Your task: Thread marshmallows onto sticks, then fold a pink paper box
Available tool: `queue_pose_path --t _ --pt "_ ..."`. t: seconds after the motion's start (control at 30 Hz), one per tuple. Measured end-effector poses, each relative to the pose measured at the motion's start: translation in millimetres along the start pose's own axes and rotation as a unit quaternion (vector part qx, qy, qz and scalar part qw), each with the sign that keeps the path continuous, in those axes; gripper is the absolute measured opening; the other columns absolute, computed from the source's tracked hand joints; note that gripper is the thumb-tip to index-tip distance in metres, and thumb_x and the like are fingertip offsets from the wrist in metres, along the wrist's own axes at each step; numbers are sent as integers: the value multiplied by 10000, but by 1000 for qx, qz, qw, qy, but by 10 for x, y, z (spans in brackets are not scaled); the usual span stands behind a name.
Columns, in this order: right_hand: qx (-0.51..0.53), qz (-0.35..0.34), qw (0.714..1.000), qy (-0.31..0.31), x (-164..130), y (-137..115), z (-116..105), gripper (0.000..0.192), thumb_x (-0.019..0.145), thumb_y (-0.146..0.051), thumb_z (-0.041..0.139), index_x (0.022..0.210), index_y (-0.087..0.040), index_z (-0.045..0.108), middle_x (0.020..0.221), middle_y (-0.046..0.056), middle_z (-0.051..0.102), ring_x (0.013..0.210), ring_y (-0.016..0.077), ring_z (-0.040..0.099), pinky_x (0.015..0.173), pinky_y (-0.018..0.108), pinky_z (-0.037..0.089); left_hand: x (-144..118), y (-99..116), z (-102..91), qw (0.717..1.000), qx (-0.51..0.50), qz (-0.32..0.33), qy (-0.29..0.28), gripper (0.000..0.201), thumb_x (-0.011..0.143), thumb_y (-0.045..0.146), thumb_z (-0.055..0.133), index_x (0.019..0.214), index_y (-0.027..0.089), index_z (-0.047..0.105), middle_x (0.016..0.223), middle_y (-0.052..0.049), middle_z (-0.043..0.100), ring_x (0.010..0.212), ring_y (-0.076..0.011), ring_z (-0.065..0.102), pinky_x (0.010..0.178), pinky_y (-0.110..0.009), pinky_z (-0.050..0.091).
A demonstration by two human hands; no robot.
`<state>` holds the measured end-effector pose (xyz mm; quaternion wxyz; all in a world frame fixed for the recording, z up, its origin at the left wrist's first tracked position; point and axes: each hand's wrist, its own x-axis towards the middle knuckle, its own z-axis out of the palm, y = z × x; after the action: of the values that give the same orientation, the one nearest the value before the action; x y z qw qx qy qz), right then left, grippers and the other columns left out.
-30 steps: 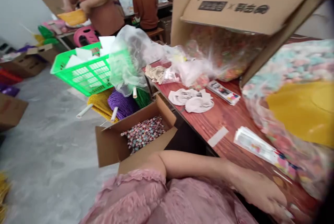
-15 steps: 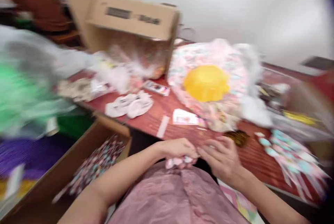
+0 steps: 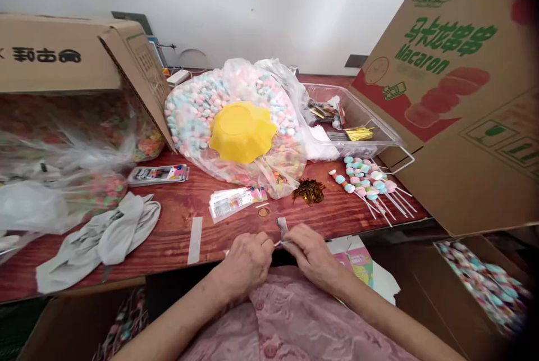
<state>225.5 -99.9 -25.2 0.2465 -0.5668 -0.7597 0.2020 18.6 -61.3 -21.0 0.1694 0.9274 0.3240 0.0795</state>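
Observation:
At the table's front edge, my left hand (image 3: 248, 263) is closed, with its palm turned down. A thin white stick (image 3: 277, 243) sticks out of it toward my right hand (image 3: 309, 254); whatever else the fist covers is hidden. My right thumb and fingers are pinched together at the end of that stick. Just beyond the right fingertips lies a short greyish strip (image 3: 282, 227). Further right on the table rests a pile of marshmallow skewers (image 3: 366, 177), pastel pink, blue and white, on white sticks. Gold twist ties (image 3: 309, 191) lie behind my right hand.
A yellow bowl (image 3: 243, 131) sits on a big clear bag of marshmallows (image 3: 193, 104). Around it are a clear plastic bin (image 3: 357, 108), printed packets (image 3: 236, 202), grey fabric (image 3: 101, 237) and cardboard boxes (image 3: 471, 86). Below right, a carton (image 3: 425, 282) holds more skewers.
My view has swung right and steadied. Pink and white pieces showed under my left hand before; now they are hidden. My right fingers have gone from spread to pinched.

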Motion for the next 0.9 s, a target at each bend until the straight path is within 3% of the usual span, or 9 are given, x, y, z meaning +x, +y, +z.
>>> queue_pose_path --t 0.1,0.17,0.27,0.33,0.4,0.5,0.7,0.8,0.9 --pt "-89 -10 983 157 23 234 -83 185 951 -267 502 946 -197 673 951 63 694 911 194 595 819 320 419 -22 -158 -41 987 -132 -58 77 306 930 194 381 738 152 616 720 -55 604 673 -154 555 656 -277 443" --pt "-152 21 967 203 88 411 -142 191 951 -255 503 919 -200 683 925 54 697 878 180 607 786 300 414 -37 -229 -99 945 -278 -124 120 314 923 276 439 674 159 592 638 -21 555 595 -119 516 592 -243 432" --pt "-275 74 943 176 274 613 -173 219 943 -259 503 861 -196 697 857 57 675 816 176 594 671 293 363 -37 -259 -161 807 -513 -265 122 299 850 433 560 717 166 587 557 29 511 393 -63 383 381 -190 355" --pt "-338 101 925 142 428 684 -152 232 931 -266 509 813 -184 691 842 77 653 793 186 573 606 301 300 -34 -244 -167 715 -612 -322 107 354 789 514 624 754 164 584 528 38 531 310 -43 304 275 -176 289" --pt "-362 107 918 121 553 710 -117 246 920 -234 498 756 -165 668 829 94 637 763 187 556 578 307 255 -45 -223 -151 665 -660 -334 105 400 737 543 676 745 154 582 508 28 555 281 -41 295 227 -176 280" --pt "-360 81 924 98 606 678 -85 247 907 -168 474 719 -154 634 800 90 624 730 171 542 581 308 251 -103 -213 -118 635 -691 -327 113 410 706 530 718 730 142 587 495 19 568 277 -35 298 213 -171 301" --pt "-304 4 948 88 411 546 -100 244 945 -186 425 840 -179 646 825 61 647 787 167 574 632 284 330 -191 -278 -137 610 -705 -334 140 392 710 509 731 747 139 604 503 20 574 278 -26 302 221 -158 305" --pt "-211 -43 967 138 393 513 -113 232 923 -159 435 871 -191 659 831 52 676 783 162 604 670 267 397 -139 -276 -148 603 -713 -327 147 401 698 517 739 752 141 611 509 13 583 281 -30 321 227 -157 306" --pt "-133 -41 963 230 423 498 -145 211 921 -179 444 885 -187 652 829 52 678 772 160 622 727 268 455 -87 -239 -134 604 -720 -312 138 404 703 522 737 755 141 615 515 4 595 286 -34 332 226 -153 297"
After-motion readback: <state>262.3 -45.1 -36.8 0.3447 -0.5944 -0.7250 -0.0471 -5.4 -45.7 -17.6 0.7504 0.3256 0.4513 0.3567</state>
